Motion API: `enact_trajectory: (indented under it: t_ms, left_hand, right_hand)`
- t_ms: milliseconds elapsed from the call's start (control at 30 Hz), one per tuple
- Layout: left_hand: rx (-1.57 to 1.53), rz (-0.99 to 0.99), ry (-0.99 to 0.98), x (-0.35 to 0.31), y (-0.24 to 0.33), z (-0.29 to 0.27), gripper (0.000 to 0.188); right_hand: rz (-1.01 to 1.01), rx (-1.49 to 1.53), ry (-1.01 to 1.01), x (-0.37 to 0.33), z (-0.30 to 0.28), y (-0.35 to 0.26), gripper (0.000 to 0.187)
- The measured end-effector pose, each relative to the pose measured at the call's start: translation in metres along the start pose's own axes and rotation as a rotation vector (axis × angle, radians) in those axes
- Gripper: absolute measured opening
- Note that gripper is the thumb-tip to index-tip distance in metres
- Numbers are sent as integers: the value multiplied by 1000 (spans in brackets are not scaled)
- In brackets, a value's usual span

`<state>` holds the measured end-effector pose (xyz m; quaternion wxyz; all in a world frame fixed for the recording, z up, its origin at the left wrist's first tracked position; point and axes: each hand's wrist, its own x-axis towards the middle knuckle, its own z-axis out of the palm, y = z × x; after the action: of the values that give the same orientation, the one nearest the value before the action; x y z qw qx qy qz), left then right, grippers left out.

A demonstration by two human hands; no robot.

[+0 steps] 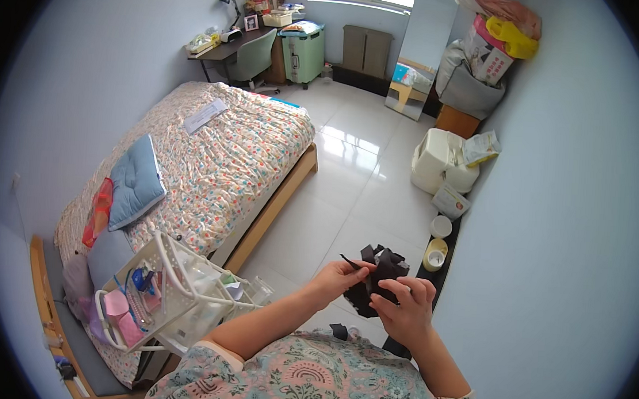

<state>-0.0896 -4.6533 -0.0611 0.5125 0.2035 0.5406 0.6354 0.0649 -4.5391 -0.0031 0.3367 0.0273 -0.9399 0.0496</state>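
A black, crumpled item that looks like soft fabric (382,271) is held up in front of my body, over the floor. Pale patches show along its upper edge; its exact kind is unclear. My left hand (338,280) pinches a thin black strip on its left side between thumb and fingers. From the right, my right hand (406,311) curls its fingers against the item's lower right part. Both hands hide portions of it, and the dark mass hangs down between them.
To my left stands a white rolling cart (176,271) with small items in its baskets, beside a bed (242,151) with a floral cover. Along the right wall are a yellow bowl (434,259) and a white bin-like box (431,162). A leaning mirror (417,66) stands farther back.
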Motion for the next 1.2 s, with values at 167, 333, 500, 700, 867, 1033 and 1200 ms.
enact_trajectory:
  t_ms: [167,333,500,700,867,1033,1200]
  left_hand:
    - [239,62,40,53,31,27,14]
    - [749,440,-58,107,75,21,11]
    - [832,567,-134,192,102,-9,9]
    - [760,373,-340,292,167,-58,12]
    - [854,233,-432,371,203,-108,11]
    - [1048,551,-339,446,224,-142,25]
    - [1497,737,-376,531,247,-157,24]
  right_hand:
    - [-27,301,-228,20,-7,80,19]
    - [255,507,-118,54,23,143,17]
    - [193,502,-264,105,70,221,13]
    - [228,739,-529,175,122,316,19]
    - [257,933,-640,229,186,374,20]
    - [332,971,-674,263,243,432,21]
    - [374,907,-713,302,290,502,19]
